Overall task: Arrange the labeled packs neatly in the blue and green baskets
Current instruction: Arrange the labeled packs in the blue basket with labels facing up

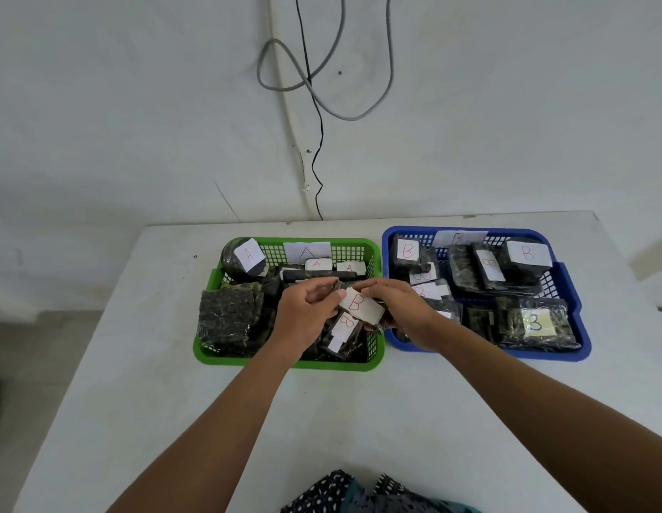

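Both hands, left hand (309,303) and right hand (396,305), grasp a B-labelled pack (360,304) over the green basket (285,359); carry it level to the blue basket (485,353).

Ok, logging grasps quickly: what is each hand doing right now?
Left hand: fingers curled, gripping the B-labeled pack over the green basket.
Right hand: pinching the same pack's other end.

green basket (373,253): left, A packs (248,255) + stray B pack (342,327)
blue basket (566,279): right, B packs (525,253)
held pack (359,303): B label, over green basket
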Motion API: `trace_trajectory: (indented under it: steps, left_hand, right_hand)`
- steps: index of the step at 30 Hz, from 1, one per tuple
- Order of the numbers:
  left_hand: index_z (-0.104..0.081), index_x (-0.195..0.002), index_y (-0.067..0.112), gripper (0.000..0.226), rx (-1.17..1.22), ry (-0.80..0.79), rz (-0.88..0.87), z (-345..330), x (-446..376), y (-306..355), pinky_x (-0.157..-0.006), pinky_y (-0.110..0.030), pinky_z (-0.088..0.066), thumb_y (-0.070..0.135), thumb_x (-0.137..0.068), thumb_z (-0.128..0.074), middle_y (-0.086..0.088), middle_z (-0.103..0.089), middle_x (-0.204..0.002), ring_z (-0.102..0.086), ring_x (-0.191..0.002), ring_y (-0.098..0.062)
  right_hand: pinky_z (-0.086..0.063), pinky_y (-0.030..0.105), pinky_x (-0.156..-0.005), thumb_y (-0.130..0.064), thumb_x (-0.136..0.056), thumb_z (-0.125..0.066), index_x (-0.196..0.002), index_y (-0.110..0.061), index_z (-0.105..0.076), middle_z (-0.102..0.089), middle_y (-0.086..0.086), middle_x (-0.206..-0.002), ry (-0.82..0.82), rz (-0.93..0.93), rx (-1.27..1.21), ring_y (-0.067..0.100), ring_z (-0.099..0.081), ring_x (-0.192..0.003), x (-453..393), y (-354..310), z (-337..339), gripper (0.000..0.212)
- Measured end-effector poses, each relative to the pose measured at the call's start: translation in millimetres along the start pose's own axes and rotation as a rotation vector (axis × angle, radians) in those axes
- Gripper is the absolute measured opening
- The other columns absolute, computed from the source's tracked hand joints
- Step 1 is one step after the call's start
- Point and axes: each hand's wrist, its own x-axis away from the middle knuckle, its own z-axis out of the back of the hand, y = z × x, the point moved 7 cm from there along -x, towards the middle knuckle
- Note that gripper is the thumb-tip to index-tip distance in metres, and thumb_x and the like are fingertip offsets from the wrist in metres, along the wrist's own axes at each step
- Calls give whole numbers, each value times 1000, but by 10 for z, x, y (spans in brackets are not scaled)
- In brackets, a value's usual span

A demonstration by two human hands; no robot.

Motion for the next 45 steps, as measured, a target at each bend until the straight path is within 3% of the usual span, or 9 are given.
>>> trace_trajectory:
  steps: [7,11,14,21,27,31,35,40,45]
  left_hand:
    - [-68,-108,10,23,412,133,214,-84,-15,-179,-76,-29,-60,4,-86,-74,-14,-71,-106,-73,-97,-23]
    - [-66,-122,18,33,456,74,251,-493,-127,-99,-79,-31,-61,2,-92,-65,-11,-67,-112,-68,-105,-24]
    - [-71,-108,14,20,407,11,283,-985,-240,28,-75,-27,-61,2,-92,-65,-11,-68,-113,-66,-106,-23]
    - [-71,-94,12,14,338,114,343,-2027,-433,93,-72,-28,-60,1,-85,-74,-5,-67,-95,-67,-88,-17]
    - [-71,-105,14,23,225,266,358,-2480,-648,-8,-73,-29,-59,9,-84,-77,-4,-70,-99,-67,-87,-17]
    - [-69,-106,18,24,96,284,348,-2639,-771,7,-60,-22,-51,8,-84,-74,0,-69,-98,-64,-79,-11]
    - [-70,-118,19,32,-190,233,262,-2715,-842,46,-42,-8,-37,13,-86,-73,13,-62,-82,-55,-68,2]
    - [-75,-111,12,28,-436,200,146,-2792,-903,114,-61,-15,-45,24,-85,-77,-3,-75,-101,-59,-75,-9]
    - [-78,-87,12,15,-581,184,80,-2846,-925,214,-48,-12,-31,26,-84,-79,4,-70,-72,-52,-56,-1]
  right_hand:
    - [-58,22,-70,-15,-92,-70,-106,-19,-70,-73,2,-101,196,132,80,20,-71,-97,38,-30,372,14]
    - [-54,21,-70,-25,-94,-68,-109,-23,-70,-72,-7,-97,427,271,319,5,-67,-87,222,-217,918,16]
    - [-51,18,-74,-27,-96,-64,-111,-24,-69,-70,-11,-98,543,314,487,1,-65,-90,382,-364,1435,16]
    - [-46,29,-91,-31,-98,-58,-126,-19,-64,-63,2,-127,792,253,719,20,-60,-113,499,-479,2736,31]
    - [-27,40,-117,-43,-106,-37,-158,-13,-23,-32,9,-161,758,-9,663,28,-31,-147,249,-72,3399,61]
    - [-34,45,-111,-48,-106,-27,-159,-14,-12,-38,18,-156,707,-70,506,37,-39,-140,83,149,3475,65]
    - [-40,37,-93,-41,-107,-25,-149,-11,-36,-55,18,-138,717,-31,449,33,-53,-118,-30,233,3482,53]
    - [-46,35,-72,-35,-107,-28,-117,-17,-53,-61,5,-99,755,-14,444,25,-60,-93,-92,283,3529,33]
    - [-48,37,-72,-36,-106,-27,-118,-17,-54,-62,5,-97,763,-23,434,19,-57,-82,-87,289,3529,34]
